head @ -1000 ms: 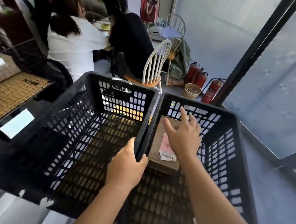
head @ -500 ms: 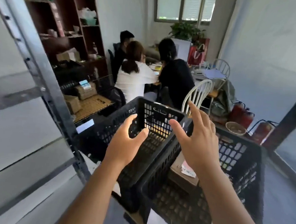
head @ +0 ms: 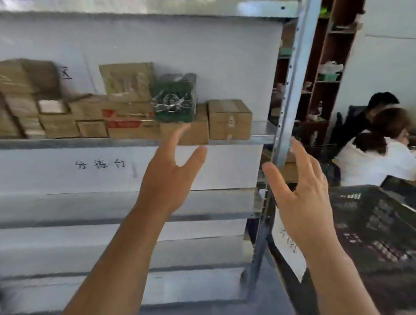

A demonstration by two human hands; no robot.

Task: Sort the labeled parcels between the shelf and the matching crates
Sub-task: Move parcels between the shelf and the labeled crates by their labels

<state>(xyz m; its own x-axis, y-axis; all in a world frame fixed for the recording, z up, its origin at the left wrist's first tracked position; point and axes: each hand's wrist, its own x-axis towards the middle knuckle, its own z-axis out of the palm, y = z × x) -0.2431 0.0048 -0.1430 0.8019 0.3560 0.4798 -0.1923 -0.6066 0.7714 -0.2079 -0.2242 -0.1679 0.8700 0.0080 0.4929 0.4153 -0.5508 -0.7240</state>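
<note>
Head view: grey metal shelf (head: 129, 145) carries a row of taped brown cardboard parcels (head: 229, 119) plus a shiny green plastic-wrapped one (head: 175, 99), up and far from both empty, spread-open hands. Left hand (head: 170, 177) sits nearer; right hand (head: 301, 199) is by the upright, black lattice plastic crate (head: 380, 228) lower right.

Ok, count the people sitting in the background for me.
2. Both sit at the right edge, beyond the metal shelf post: the person in a dark top farther back, and the person in a white top nearer. Others may be hidden behind them.
</note>
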